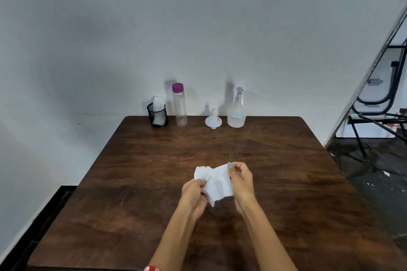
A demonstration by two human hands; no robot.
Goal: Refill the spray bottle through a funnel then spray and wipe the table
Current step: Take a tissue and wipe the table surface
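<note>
A white cloth [217, 182] is held above the middle of the dark wooden table [132, 171], crumpled between both hands. My left hand [195, 197] pinches its lower left part, and my right hand [241, 182] grips its right edge. At the table's far edge, a clear spray bottle [237, 112] stands upright with liquid in its lower part. Beside it on the left, a white funnel [213, 120] rests upside down, spout up. Further left is a tall clear bottle [180, 105] with a purple cap.
A black mesh cup [156, 114] holding white cloths stands at the far left of the row. The wall rises right behind the table. A metal-framed chair [378, 103] and dark floor lie to the right.
</note>
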